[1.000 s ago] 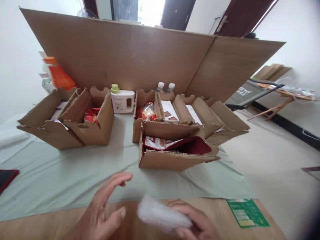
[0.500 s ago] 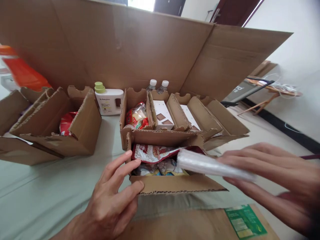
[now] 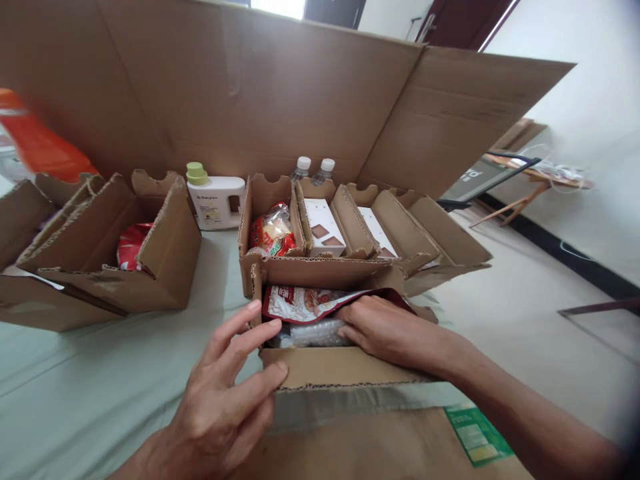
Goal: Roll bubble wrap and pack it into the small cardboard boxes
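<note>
A small open cardboard box stands in front of me. My left hand rests against its front left corner, fingers apart, the thumb on the front wall. Reaching into the box from the right, my right hand is closed on a roll of clear bubble wrap, whose right end the fingers hide. The wrap lies just inside the front wall. Behind it a dark-red-edged printed food pouch leans along the back wall.
Beyond stands a row of cardboard bins, with a red snack bag and white boxes inside. A white bottle with a green cap is left of them. More cardboard bins stand at left. A tall cardboard panel closes the back.
My right hand has moved left and down, bringing the bubble wrap from above the box into it, in front of the pouch. My left hand has stayed at the corner.
</note>
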The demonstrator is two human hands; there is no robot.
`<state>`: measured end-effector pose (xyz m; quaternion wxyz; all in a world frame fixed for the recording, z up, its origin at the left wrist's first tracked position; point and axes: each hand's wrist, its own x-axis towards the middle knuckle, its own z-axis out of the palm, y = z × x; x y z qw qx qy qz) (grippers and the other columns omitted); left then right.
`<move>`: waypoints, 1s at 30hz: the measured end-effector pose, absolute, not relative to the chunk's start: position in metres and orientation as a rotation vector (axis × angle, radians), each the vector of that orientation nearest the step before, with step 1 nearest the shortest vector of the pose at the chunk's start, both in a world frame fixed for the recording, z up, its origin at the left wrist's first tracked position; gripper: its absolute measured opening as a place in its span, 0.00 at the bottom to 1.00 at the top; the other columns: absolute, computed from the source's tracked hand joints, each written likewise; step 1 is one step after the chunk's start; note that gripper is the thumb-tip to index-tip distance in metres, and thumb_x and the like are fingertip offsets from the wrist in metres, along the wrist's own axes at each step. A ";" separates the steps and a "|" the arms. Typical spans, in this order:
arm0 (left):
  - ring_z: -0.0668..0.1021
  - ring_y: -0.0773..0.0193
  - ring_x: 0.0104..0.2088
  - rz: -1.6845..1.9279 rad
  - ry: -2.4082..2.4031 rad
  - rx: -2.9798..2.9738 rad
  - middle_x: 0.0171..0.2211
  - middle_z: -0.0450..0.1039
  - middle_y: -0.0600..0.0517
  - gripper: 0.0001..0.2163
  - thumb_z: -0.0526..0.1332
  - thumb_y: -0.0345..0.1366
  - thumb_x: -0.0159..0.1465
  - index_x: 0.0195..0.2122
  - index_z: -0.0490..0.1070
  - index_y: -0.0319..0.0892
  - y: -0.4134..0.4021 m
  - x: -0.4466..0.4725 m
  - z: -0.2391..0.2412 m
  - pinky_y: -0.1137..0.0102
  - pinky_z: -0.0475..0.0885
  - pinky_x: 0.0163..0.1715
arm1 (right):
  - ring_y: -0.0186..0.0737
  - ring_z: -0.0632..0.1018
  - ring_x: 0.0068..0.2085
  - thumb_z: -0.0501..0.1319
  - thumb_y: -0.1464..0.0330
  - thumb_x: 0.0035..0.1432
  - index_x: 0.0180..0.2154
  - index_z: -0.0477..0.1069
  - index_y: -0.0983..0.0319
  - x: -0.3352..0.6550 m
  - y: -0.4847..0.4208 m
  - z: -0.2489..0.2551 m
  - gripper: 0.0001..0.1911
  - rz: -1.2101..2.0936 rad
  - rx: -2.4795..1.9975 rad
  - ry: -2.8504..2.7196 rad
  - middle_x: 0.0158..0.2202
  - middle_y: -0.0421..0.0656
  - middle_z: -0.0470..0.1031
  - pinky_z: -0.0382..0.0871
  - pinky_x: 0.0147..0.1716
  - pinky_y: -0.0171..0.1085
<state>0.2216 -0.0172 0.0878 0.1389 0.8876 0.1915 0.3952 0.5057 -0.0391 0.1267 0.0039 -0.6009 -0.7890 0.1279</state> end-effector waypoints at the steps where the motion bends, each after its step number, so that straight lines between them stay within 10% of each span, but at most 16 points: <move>1: 0.63 0.42 0.69 1.145 0.563 2.558 0.62 0.69 0.43 0.18 0.58 0.19 0.61 0.46 0.75 0.45 -0.018 0.222 0.087 0.45 0.73 0.59 | 0.49 0.84 0.37 0.67 0.73 0.54 0.35 0.79 0.57 0.506 -0.040 0.131 0.06 0.372 -1.918 -2.476 0.37 0.43 0.84 0.72 0.33 0.39; 9: 0.66 0.45 0.67 1.230 1.029 2.164 0.72 0.54 0.42 0.35 0.63 0.33 0.67 0.72 0.51 0.51 -0.033 0.200 0.057 0.47 0.66 0.64 | 0.46 0.83 0.39 0.60 0.51 0.65 0.46 0.79 0.52 0.540 -0.146 0.167 0.17 -0.300 -1.976 -1.516 0.44 0.46 0.83 0.72 0.26 0.39; 16: 0.63 0.40 0.69 0.942 0.980 1.699 0.75 0.44 0.39 0.46 0.66 0.50 0.64 0.75 0.37 0.51 -0.022 0.228 0.013 0.42 0.60 0.66 | 0.53 0.83 0.43 0.68 0.47 0.53 0.54 0.74 0.61 0.547 -0.136 0.049 0.34 0.213 -1.878 -1.338 0.47 0.51 0.82 0.78 0.44 0.50; 21: 0.65 0.40 0.68 0.994 0.802 1.566 0.69 0.58 0.34 0.47 0.66 0.55 0.62 0.74 0.44 0.41 -0.016 0.267 0.017 0.45 0.62 0.66 | 0.60 0.81 0.48 0.69 0.45 0.50 0.42 0.78 0.63 0.512 -0.114 0.033 0.30 0.384 -1.727 -1.242 0.42 0.53 0.83 0.76 0.50 0.56; 30: 0.71 0.39 0.64 0.984 1.102 1.434 0.56 0.75 0.38 0.35 0.65 0.56 0.62 0.64 0.65 0.40 -0.071 0.156 0.047 0.47 0.65 0.65 | 0.58 0.81 0.49 0.67 0.48 0.55 0.49 0.77 0.62 0.413 -0.142 0.064 0.29 0.454 -1.647 -1.317 0.44 0.51 0.83 0.78 0.48 0.52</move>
